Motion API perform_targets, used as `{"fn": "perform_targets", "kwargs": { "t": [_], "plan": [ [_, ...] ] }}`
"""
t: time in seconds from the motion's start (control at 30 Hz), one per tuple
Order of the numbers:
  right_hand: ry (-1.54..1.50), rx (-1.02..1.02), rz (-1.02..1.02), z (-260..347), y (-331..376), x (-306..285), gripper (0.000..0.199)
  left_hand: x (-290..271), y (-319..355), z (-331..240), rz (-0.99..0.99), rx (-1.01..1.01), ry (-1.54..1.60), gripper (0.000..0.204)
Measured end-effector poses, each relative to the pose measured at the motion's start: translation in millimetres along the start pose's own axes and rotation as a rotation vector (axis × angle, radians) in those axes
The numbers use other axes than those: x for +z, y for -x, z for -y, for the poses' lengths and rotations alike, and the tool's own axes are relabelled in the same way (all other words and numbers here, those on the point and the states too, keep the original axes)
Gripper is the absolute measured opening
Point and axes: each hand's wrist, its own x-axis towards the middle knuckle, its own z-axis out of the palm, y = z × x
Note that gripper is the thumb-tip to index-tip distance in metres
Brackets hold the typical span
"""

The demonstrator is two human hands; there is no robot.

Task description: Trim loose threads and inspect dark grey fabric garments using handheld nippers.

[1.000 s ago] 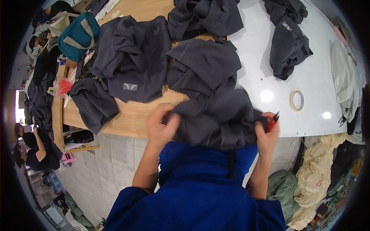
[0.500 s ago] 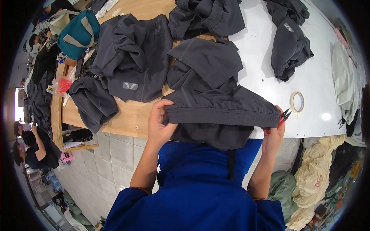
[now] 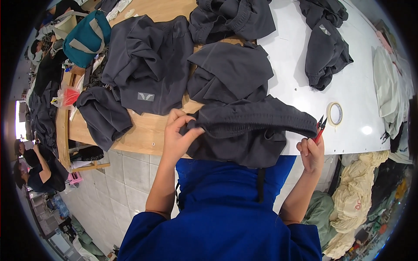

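On the left side, we record the left hand point(image 3: 179, 134) pinching one end of the waistband point(image 3: 272, 119) of a grey garment point(image 3: 244, 150); its long axis runs rightward to the right hand point(image 3: 312, 152), closed on red snips point(image 3: 320, 133), cloth grip undetermined. The garment overlies the worktop's point(image 3: 150, 128) near edge.

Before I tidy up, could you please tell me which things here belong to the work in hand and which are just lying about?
Work in hand:
dark grey garment, pinched by the left hand
red snips, in the right hand
probably the similar garments nearby

Apparently lying about:
roll of tape
teal bag
clear-and-red plastic bag
cream cloth
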Motion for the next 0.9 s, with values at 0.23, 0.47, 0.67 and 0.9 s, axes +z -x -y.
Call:
{"fn": "perform_targets", "kwargs": {
  "t": [0.23,0.47,0.67,0.9],
  "plan": [
    [-0.128,0.067,-0.093,-3,-23,3,0.010,0,9,6,-0.087,-0.287,0.775,0.040],
    [-0.042,0.197,-0.292,-19,-45,21,0.025,18,-17,13,-0.181,-0.611,0.927,0.048],
    [0.082,0.174,-0.410,-17,-45,33,0.022,12,-12,25,0.045,-0.543,0.881,0.041],
    [0.069,0.159,-0.399,-26,-45,23,0.022,17,-15,17,-0.004,-0.543,0.932,0.041]
  ]
}}
